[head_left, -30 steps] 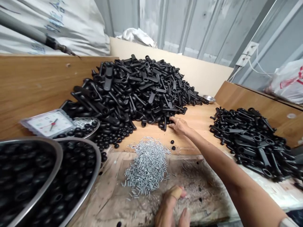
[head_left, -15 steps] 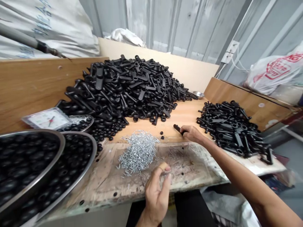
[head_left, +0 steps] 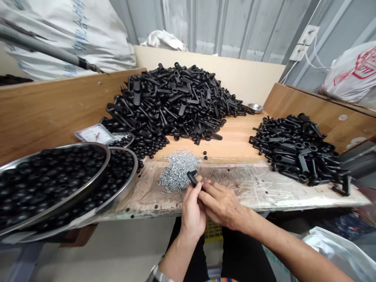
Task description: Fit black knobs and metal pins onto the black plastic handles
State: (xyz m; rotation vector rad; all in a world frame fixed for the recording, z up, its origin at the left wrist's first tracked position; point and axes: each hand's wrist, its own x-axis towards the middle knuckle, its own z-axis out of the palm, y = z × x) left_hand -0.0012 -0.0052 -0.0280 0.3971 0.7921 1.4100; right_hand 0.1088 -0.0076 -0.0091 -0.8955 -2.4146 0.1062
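A black plastic crank handle (head_left: 192, 178) is held between my two hands, just over the near edge of the table. My left hand (head_left: 192, 213) grips it from below, the thumb laid along its side. The fingers of my right hand (head_left: 220, 201) are closed at its near end. They cover much of it, and whether a small pin is pinched there too is hard to see. Right behind the handle lies a heap of small silver metal pins (head_left: 179, 168). Two small black knobs (head_left: 205, 155) rest beyond the pins.
A tall pile of black crank handles (head_left: 176, 102) stands at the back. Another pile (head_left: 299, 149) lies on the right. Metal bowls of black knobs (head_left: 53, 180) stand at the left, near a square clock (head_left: 95, 134). Wooden boards (head_left: 73, 102) edge the table.
My right hand has come left and nearer with the crank handle, meeting my left hand. My left hand has closed on the handle. The view has shifted slightly.
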